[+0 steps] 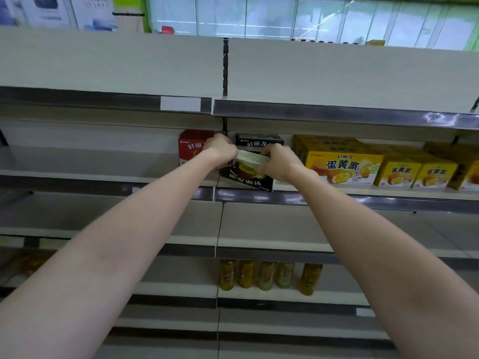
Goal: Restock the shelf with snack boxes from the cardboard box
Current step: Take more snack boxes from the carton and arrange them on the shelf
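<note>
A black snack box (246, 176), upside down with its print inverted, is tilted at the front edge of the middle shelf (324, 190). My left hand (220, 150) grips its left end and my right hand (278, 161) grips its right end. Behind it stand a red snack box (190, 146) and another black snack box (259, 141). The cardboard box is out of view.
Yellow snack boxes, one large (342, 164) and several small (414, 174), fill the same shelf to the right. Several jars (267, 275) stand two shelves below. The top shelf (337, 73) and the shelf just under my arms (272, 229) are bare.
</note>
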`<state>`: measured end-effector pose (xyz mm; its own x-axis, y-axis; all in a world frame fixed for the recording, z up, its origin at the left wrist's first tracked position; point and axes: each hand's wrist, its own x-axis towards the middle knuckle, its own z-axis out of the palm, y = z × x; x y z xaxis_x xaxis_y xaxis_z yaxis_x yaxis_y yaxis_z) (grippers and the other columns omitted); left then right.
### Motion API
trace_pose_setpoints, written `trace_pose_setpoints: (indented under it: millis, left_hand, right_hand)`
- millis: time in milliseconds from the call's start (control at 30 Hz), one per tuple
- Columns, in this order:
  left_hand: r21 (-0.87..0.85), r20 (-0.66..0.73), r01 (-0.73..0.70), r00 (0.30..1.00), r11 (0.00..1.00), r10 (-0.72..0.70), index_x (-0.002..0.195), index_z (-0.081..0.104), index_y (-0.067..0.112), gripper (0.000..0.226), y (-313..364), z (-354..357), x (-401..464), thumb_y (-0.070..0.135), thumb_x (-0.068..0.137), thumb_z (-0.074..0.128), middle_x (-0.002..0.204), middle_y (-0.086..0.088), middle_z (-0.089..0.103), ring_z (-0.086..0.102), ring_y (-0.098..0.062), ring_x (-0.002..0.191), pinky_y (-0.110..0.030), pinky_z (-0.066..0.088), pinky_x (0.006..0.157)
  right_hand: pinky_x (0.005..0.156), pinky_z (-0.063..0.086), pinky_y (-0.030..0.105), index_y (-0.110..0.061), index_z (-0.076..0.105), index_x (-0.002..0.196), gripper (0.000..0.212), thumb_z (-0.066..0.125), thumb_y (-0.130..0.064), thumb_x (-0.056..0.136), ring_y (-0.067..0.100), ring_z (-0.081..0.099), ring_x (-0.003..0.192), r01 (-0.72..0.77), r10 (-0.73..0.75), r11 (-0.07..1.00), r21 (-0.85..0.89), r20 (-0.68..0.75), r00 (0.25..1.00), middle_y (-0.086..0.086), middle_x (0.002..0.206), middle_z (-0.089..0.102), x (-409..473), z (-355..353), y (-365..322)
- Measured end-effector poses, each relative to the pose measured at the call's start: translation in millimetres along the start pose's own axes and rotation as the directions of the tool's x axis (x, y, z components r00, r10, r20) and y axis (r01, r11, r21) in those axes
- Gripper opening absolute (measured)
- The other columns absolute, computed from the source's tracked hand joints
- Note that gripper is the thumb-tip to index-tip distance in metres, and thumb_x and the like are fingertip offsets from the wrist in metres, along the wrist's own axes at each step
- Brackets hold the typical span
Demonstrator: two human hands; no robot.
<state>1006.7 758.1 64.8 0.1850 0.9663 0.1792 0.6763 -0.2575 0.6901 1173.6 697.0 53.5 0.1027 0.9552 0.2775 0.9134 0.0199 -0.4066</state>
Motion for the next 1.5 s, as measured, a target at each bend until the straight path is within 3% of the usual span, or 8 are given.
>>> trace_pose_setpoints:
  millis: [233,400,633,800,1033,1200,1333,1500]
  left_hand:
    - [0.360,0.030,-0.162,0.986,0.919,0.163,0.129,0.062,0.021,0.050,-14,17,9,0.036,0.083,0.077,0.132,-0.005,0.059,0.058,-0.025,0.114,-0.036,0.048,0.088]
    - [0.422,0.105,-0.244,0.970,0.873,0.220,0.130,0.059,0.023,0.048,-4,24,19,0.041,0.087,0.071,0.153,-0.011,0.032,0.022,-0.037,0.145,-0.053,0.025,0.115]
    - [0.221,0.157,-0.280,0.956,0.934,0.249,0.134,0.056,0.025,0.049,21,27,31,0.032,0.088,0.073,0.135,-0.004,0.057,0.058,-0.021,0.111,-0.035,0.051,0.091]
    - [-0.024,0.066,-0.019,0.998,1.000,0.021,0.131,0.054,0.016,0.040,7,12,37,0.028,0.094,0.065,0.113,-0.002,0.059,0.061,-0.018,0.093,-0.030,0.052,0.074]
    - [-0.624,-0.002,0.178,0.973,0.761,-0.229,0.131,0.046,0.010,0.042,-7,12,22,0.022,0.096,0.065,0.112,-0.015,0.065,0.065,-0.029,0.096,-0.044,0.056,0.084]
    - [-0.641,0.201,0.287,0.958,0.712,-0.204,0.120,0.051,0.009,0.027,-15,22,8,0.001,0.095,0.059,0.116,-0.016,0.067,0.067,-0.030,0.095,-0.049,0.054,0.089]
    - [-0.728,0.143,0.252,0.965,0.637,-0.219,0.140,0.031,0.014,0.078,-31,21,15,-0.008,0.079,0.074,0.120,-0.016,0.064,0.070,-0.031,0.101,-0.048,0.056,0.092]
    - [-0.355,0.110,0.213,0.977,0.910,-0.185,0.138,0.049,0.013,0.075,-43,36,18,0.016,0.073,0.086,0.130,-0.008,0.063,0.061,-0.026,0.115,-0.040,0.049,0.100]
  right_hand:
    - [0.083,0.055,0.033,-0.018,0.060,0.131,0.044,0.071,-0.027,0.089,0.018,0.062,0.092,-0.038,0.049,0.990,0.133,-0.078,0.996,0.004,0.118,0.064,22,9,29]
    - [0.082,0.057,0.032,-0.019,0.062,0.128,0.041,0.071,-0.024,0.088,0.015,0.063,0.092,-0.004,0.023,0.976,0.219,-0.086,0.996,0.002,0.119,0.065,33,11,44]
    - [0.085,0.058,0.035,-0.019,0.064,0.119,0.040,0.076,-0.025,0.081,0.016,0.064,0.097,0.015,0.053,0.910,0.413,-0.152,0.987,0.000,0.114,0.065,41,1,40]
    - [0.079,0.054,0.032,-0.009,0.056,0.118,0.038,0.073,-0.026,0.088,0.020,0.063,0.097,-0.160,0.179,0.889,0.429,-0.004,0.984,0.005,0.112,0.064,47,0,46]
    - [0.088,0.059,0.040,-0.014,0.058,0.110,0.042,0.067,-0.049,0.090,0.024,0.070,0.094,-0.236,0.073,0.845,0.480,0.333,0.940,0.011,0.103,0.068,36,25,38]
    - [0.071,0.063,0.039,-0.009,0.053,0.129,0.053,0.077,-0.031,0.086,0.028,0.071,0.090,-0.227,0.126,0.810,0.541,0.217,0.968,0.013,0.118,0.066,37,33,44]
    - [0.081,0.058,0.035,-0.014,0.046,0.139,0.059,0.075,-0.021,0.088,0.024,0.061,0.108,-0.075,0.093,0.881,0.467,-0.015,0.996,0.006,0.129,0.057,38,24,48]
    - [0.106,0.046,0.043,-0.025,0.047,0.141,0.057,0.072,-0.024,0.090,0.032,0.054,0.120,-0.055,0.065,0.976,0.211,-0.042,0.997,0.015,0.136,0.051,42,27,54]
